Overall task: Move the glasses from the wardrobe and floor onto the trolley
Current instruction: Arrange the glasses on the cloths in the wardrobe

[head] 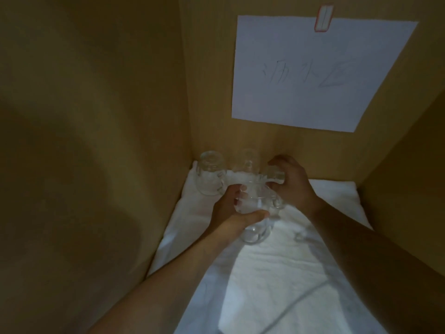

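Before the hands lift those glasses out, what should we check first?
1. Left hand holds the front glass: ok.
2. Right hand wraps the back right glass: ok, though mostly hidden.
3. Corner glass and middle glass stand apart from the hands: ok.
4. Held glasses not knocking each other: cannot tell, they overlap.
5. Towel not snagged: cannot tell.
6. Trolley ready: cannot tell, out of view.

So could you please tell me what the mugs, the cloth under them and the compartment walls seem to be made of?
Mugs: clear glass, glossy; the cloth shows through them. Cloth: white fabric, probably towelling; matte and creased. Walls: tan board, matte, maybe wood laminate; too dim to tell.
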The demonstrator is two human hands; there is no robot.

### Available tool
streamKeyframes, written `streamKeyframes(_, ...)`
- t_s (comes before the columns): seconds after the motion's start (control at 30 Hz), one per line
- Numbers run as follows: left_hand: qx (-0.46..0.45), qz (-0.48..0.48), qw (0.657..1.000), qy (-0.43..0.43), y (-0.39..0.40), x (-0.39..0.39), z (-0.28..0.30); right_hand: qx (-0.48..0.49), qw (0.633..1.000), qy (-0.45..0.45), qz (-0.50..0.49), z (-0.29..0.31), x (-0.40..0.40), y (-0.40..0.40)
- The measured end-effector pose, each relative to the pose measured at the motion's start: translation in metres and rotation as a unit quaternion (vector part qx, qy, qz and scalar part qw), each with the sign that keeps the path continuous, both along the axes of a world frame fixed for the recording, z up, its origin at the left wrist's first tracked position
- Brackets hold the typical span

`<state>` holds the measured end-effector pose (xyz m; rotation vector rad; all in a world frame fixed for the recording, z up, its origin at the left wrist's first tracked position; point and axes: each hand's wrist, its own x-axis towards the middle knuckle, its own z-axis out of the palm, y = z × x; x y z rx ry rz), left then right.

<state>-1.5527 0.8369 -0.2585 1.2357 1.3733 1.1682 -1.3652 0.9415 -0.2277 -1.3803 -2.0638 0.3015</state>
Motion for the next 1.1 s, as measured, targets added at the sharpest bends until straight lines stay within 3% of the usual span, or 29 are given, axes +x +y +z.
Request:
streamKeyframes(0.17,0.008,0.011,1.0,-0.001,0.006,0.006,-0.001,0.0,0.999,-0.017,0.039,0.0,0.007,-0.01)
streamKeyframes(0.27,0.017,0.008,1.0,-0.002,0.006,0.008,-0.001,-0.029,0.999,-0.032,-0.006,0.0,0.009,-0.025)
streamKeyframes(0.4,-0.012,0.033,0.999,0.015,0.006,0.009,0.009,0.012,0.975,0.142,-0.171,-0.013,0.01,-0.064)
streamKeyframes(0.53,-0.049,0.035,0.997,0.043,0.017,0.012,0.042,-0.065,0.942,0.267,-0.191,-0.017,0.015,-0.09)
streamKeyframes(0.67,-0.003,0.03,1.0,0.005,0.025,0.028,0.085,-0.257,0.827,0.495,-0.074,-0.001,0.028,-0.102)
streamKeyframes(0.77,0.026,0.006,0.997,-0.076,0.033,0.048,0.113,-0.391,0.697,0.6,0.044,0.01,0.044,-0.103)
streamKeyframes(0.83,0.037,-0.02,0.995,-0.095,0.037,0.061,0.124,-0.387,0.635,0.662,0.096,0.021,0.052,-0.102)
streamKeyframes(0.93,0.053,-0.054,0.997,-0.034,0.042,0.07,0.124,-0.288,0.598,0.74,0.112,0.036,0.063,-0.096)
streamKeyframes(1.0,0.066,-0.056,0.993,0.082,0.049,0.069,0.118,-0.224,0.603,0.761,0.086,0.045,0.073,-0.091)
streamKeyframes(1.03,0.078,-0.057,0.984,0.147,0.053,0.067,0.115,-0.2,0.631,0.748,0.047,0.049,0.078,-0.089)
streamKeyframes(1.1,0.102,-0.072,0.949,0.289,0.066,0.065,0.111,-0.166,0.721,0.671,-0.053,0.054,0.088,-0.085)
